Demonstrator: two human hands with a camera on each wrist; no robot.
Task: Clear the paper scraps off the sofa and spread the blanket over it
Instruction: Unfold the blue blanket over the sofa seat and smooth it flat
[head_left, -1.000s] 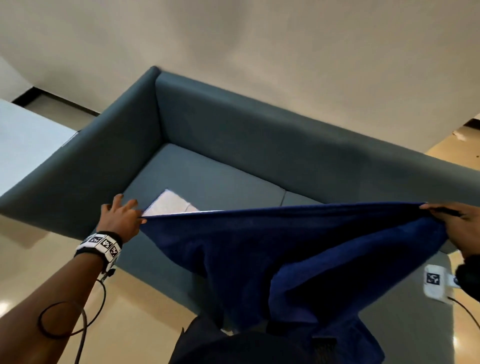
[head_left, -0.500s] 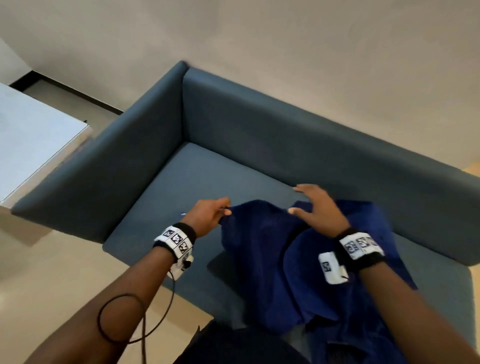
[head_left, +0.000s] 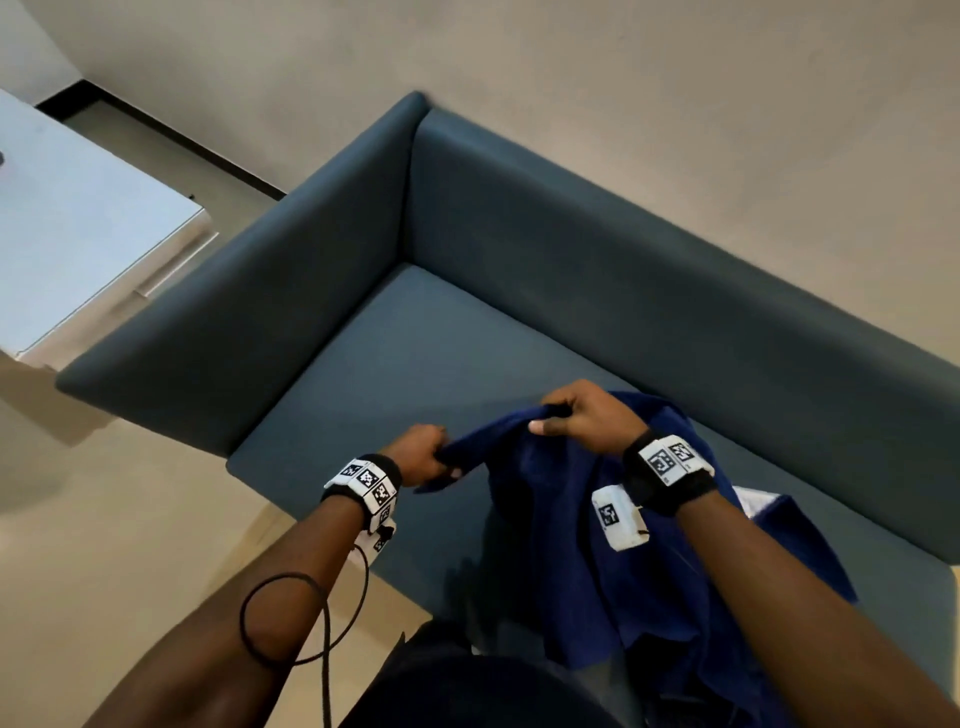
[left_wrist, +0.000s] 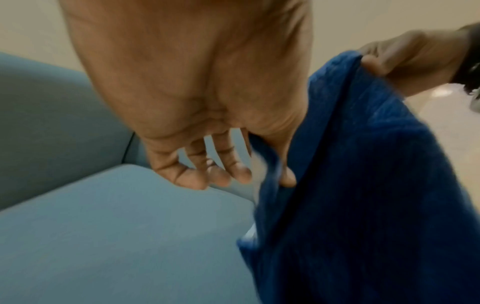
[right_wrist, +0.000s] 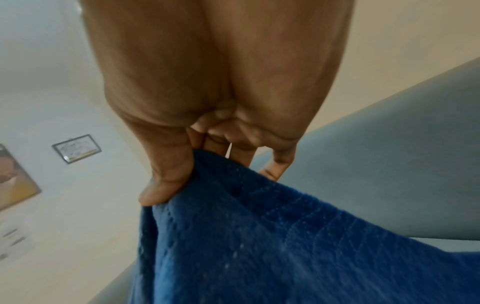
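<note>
A dark blue blanket lies bunched on the right half of the grey-blue sofa seat and hangs over its front edge. My left hand pinches a blanket edge between thumb and forefinger, its other fingers hanging loose. My right hand grips a fold of the blanket a little farther back, lifted off the seat. A white paper scrap peeks out from under the blanket beside my right wrist.
The sofa's left armrest and backrest box in the seat. A white table stands left of the armrest. Beige floor runs in front, and a plain wall rises behind.
The blanket was held stretched wide, then dropped in a heap as both hands came together. Now each hand has taken hold of a fold near the heap's top.
</note>
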